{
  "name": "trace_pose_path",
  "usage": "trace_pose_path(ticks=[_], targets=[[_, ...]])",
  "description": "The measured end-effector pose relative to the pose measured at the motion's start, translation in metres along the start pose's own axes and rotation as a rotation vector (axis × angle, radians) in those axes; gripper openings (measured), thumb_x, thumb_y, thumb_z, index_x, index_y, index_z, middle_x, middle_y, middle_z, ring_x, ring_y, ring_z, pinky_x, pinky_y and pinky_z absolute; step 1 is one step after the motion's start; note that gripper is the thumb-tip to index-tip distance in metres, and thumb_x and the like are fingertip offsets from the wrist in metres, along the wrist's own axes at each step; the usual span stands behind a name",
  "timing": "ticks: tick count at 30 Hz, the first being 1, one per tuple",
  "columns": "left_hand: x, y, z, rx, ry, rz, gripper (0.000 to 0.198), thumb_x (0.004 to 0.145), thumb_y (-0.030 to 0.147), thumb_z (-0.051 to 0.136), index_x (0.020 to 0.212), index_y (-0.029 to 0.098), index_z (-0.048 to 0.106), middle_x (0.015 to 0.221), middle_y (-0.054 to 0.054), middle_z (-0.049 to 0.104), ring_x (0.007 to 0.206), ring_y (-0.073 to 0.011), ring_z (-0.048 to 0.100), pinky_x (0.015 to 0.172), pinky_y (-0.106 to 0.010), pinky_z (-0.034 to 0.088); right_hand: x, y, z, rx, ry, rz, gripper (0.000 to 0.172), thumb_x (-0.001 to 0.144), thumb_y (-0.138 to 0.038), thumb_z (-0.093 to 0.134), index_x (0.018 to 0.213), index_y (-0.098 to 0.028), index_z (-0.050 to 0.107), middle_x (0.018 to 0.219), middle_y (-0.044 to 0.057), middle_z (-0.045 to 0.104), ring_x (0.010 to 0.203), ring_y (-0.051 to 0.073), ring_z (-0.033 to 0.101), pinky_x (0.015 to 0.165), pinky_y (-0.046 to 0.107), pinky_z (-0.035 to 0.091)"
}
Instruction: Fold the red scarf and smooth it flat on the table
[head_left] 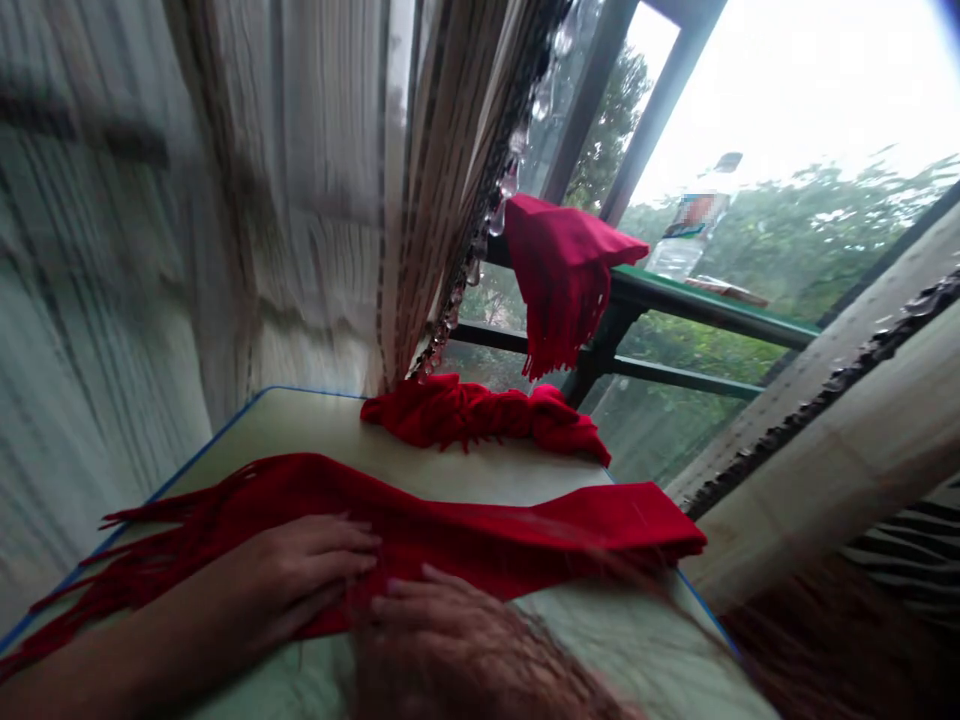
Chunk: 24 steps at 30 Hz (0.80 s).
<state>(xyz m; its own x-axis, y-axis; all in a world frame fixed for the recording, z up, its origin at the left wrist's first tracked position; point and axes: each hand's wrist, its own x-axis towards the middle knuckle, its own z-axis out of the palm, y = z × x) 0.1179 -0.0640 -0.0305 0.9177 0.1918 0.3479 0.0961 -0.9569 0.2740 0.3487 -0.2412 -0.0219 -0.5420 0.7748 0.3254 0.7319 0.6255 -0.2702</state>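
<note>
A long red fringed scarf (480,530) lies stretched across a pale table (315,430) with a blue edge. My left hand (300,575) rests flat on the scarf, fingers spread, open. My right hand (442,610) lies just beside it on the scarf, fingers stretched out, partly hidden by blurred hair at the bottom of the view. A second red scarf (480,412) lies bunched at the table's far edge. A third red scarf (562,270) hangs folded over a green window rail (712,310).
Pale striped curtains (225,200) with a beaded trim hang at the left and back. A plastic bottle (694,225) stands on the rail by the window. A window frame and wall close in on the right.
</note>
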Motion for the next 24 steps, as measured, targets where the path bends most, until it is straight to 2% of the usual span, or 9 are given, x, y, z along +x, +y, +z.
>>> trace_pose_path(ticks=[2,4,8,11,13,16,19,21,24], targets=[[-0.006,-0.005,0.003,0.047,-0.049,0.001,0.046,0.100,0.019,0.053,0.141,0.038,0.061,0.145,0.003,0.061,0.131,-0.0206,0.061,0.114,-0.033,0.047,-0.023,0.026,-0.005,0.043,0.039,0.204,0.044,0.104,-0.043,0.047,0.143,-0.025,0.059,0.152,0.004,0.058,0.144,0.017,0.049,0.123,0.033,0.033],[-0.011,-0.009,0.004,0.113,-0.100,-0.032,0.050,0.105,0.027,0.051,0.153,0.042,0.046,0.155,0.004,0.050,0.141,-0.0226,0.052,0.119,-0.038,0.042,-0.040,0.038,-0.006,0.039,0.005,0.380,0.049,0.102,-0.042,0.051,0.148,-0.026,0.055,0.157,0.006,0.052,0.144,0.022,0.049,0.117,0.036,0.043],[-0.026,-0.019,0.008,0.239,-0.197,-0.132,0.062,0.108,0.045,0.047,0.161,0.044,0.017,0.165,0.005,0.030,0.153,-0.0256,0.031,0.127,-0.048,0.022,-0.049,0.040,-0.006,0.005,-0.086,0.551,0.055,0.103,-0.046,0.046,0.155,-0.030,0.046,0.163,0.006,0.043,0.148,0.028,0.043,0.119,0.048,0.040],[-0.036,-0.024,0.012,0.268,-0.224,-0.190,0.062,0.107,0.051,0.046,0.161,0.046,0.016,0.166,0.004,0.025,0.155,-0.0271,0.025,0.128,-0.051,0.010,-0.044,0.040,-0.008,-0.002,-0.075,0.628,0.054,0.104,-0.045,0.042,0.156,-0.030,0.045,0.162,0.006,0.044,0.149,0.028,0.042,0.121,0.051,0.037],[-0.037,-0.023,0.011,0.269,-0.227,-0.210,0.062,0.106,0.053,0.047,0.160,0.047,0.018,0.166,0.004,0.027,0.155,-0.0276,0.026,0.128,-0.050,0.008,-0.041,0.042,-0.010,0.002,-0.060,0.661,0.054,0.104,-0.044,0.041,0.156,-0.028,0.044,0.162,0.007,0.045,0.149,0.028,0.042,0.122,0.051,0.035],[-0.026,-0.014,-0.001,0.270,-0.199,-0.216,0.058,0.104,0.052,0.050,0.158,0.046,0.030,0.164,0.003,0.037,0.151,-0.0276,0.036,0.127,-0.047,0.018,-0.042,0.043,-0.014,0.010,-0.041,0.672,0.055,0.104,-0.043,0.043,0.157,-0.026,0.043,0.161,0.009,0.047,0.148,0.030,0.044,0.122,0.052,0.035],[-0.007,-0.016,-0.022,0.300,-0.044,-0.255,0.049,0.102,0.046,0.053,0.151,0.039,0.050,0.155,0.000,0.052,0.142,-0.0277,0.049,0.120,-0.044,0.035,-0.042,0.040,-0.018,0.015,-0.033,0.665,0.054,0.104,-0.042,0.044,0.156,-0.026,0.044,0.158,0.009,0.050,0.144,0.030,0.049,0.119,0.050,0.040],[0.003,-0.030,-0.037,0.313,0.035,-0.297,0.056,0.097,0.043,0.058,0.151,0.030,0.050,0.154,-0.006,0.053,0.139,-0.0309,0.051,0.117,-0.047,0.039,-0.041,0.038,-0.021,-0.002,-0.042,0.668,0.054,0.104,-0.039,0.045,0.156,-0.025,0.044,0.158,0.010,0.051,0.143,0.031,0.050,0.118,0.049,0.041],[0.007,-0.061,-0.054,0.202,-0.043,-0.334,0.063,0.089,0.038,0.064,0.149,0.021,0.051,0.143,-0.012,0.062,0.125,-0.0316,0.063,0.107,-0.043,0.049,-0.042,0.037,-0.021,-0.042,-0.063,0.664,0.056,0.103,-0.038,0.045,0.157,-0.022,0.043,0.159,0.012,0.049,0.145,0.031,0.047,0.120,0.050,0.039]])
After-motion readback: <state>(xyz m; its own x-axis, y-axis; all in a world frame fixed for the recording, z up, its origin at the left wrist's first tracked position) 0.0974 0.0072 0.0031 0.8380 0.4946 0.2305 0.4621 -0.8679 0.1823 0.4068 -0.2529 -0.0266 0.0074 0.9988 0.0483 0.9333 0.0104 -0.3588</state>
